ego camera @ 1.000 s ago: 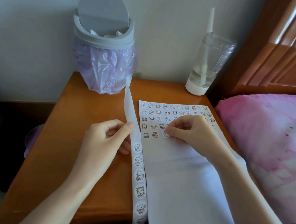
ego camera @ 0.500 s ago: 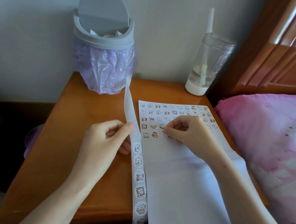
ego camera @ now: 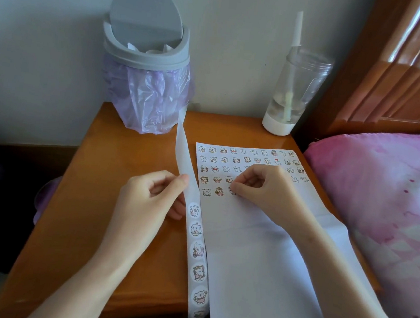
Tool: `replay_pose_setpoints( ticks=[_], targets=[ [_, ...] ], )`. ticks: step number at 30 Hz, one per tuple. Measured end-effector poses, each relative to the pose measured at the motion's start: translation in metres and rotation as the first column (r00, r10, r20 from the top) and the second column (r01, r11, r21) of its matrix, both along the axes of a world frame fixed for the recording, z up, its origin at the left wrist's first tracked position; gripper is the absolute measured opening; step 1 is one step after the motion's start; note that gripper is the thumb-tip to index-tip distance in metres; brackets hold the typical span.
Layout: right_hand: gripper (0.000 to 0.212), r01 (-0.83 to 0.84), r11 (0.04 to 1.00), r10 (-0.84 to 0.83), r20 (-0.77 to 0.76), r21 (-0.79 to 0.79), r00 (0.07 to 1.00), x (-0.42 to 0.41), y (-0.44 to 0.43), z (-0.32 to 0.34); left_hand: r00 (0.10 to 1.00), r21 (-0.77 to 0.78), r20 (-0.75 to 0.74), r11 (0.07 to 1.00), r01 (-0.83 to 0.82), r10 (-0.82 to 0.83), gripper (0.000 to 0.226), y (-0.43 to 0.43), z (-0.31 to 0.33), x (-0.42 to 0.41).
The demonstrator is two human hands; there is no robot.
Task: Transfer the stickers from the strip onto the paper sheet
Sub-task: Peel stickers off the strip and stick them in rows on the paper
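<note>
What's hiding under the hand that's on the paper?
The right hand rests on the paper sheet, over its rows of stickers. One sticker peeks out at the fingertips. Any stickers beneath the hand are covered, so they cannot be seen.

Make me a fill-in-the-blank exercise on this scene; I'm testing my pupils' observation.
The left hand pinches the long white ____. The right hand holds a sticker against the paper ____. The bin is lined with a ____ bag. A white ____ stands in the bottle.
Missing: strip, sheet, purple, straw.
</note>
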State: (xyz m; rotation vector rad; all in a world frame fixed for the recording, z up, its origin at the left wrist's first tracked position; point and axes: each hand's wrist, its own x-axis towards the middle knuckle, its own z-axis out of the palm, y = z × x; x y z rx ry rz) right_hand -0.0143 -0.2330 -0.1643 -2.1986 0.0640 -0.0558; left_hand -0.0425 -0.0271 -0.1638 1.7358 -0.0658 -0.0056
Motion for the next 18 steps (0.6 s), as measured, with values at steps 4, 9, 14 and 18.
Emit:
replay_pose_setpoints(
  ticks=[4, 9, 14, 18],
  targets=[
    [0.012, -0.004, 1.000, 0.004, 0.001, -0.013, 1.000, 0.0001, -0.0016, -0.0006, 1.000, 0.008, 0.003, 1.000, 0.003, -0.003, 0.025, -0.0002, 0.0001, -0.0001],
    [0.029, 0.000, 0.999, 0.000, -0.003, -0.033, 1.000, 0.0015, -0.0058, -0.0015, 1.000, 0.009, 0.003, 1.000, 0.000, 0.000, 0.025, -0.0001, -0.0004, 0.0001],
    [0.023, 0.023, 1.000, -0.023, 0.009, -0.006, 1.000, 0.0025, -0.0040, -0.0038, 1.000, 0.014, 0.001, 1.000, -0.001, 0.001, 0.025, 0.0003, -0.0006, 0.0004],
    [0.018, 0.001, 0.997, 0.000, 0.014, -0.077, 1.000, 0.0024, -0.0028, -0.0055, 1.000, 0.010, 0.005, 1.000, 0.002, -0.002, 0.024, 0.0000, 0.0010, -0.0005]
  ],
)
